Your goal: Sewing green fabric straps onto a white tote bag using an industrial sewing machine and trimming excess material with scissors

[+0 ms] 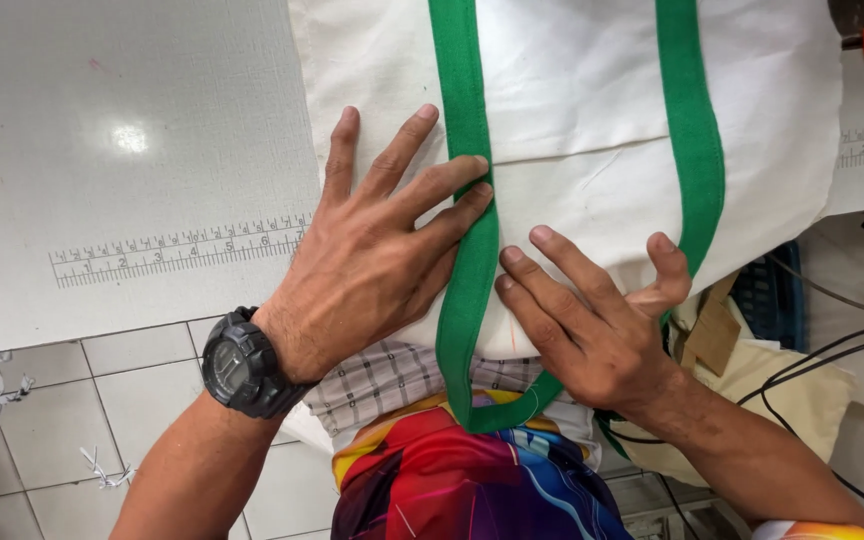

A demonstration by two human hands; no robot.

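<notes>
A cream cloth bag point(572, 110) lies across the white counter point(122, 130), filling the upper centre and right of the frame, its lower edge hanging over the counter's near rim. A green strap point(467, 250) runs down the bag's middle and loops below the edge. The left hand point(372, 260), watch point(242, 362) on its wrist, lies flat with released grip, fingertips pressing the strap from the left. The right hand point(592, 320) sits just right of the strap, fingers spread on the cloth, thumb hooked near the second green band point(697, 150); its grip clasps nothing.
</notes>
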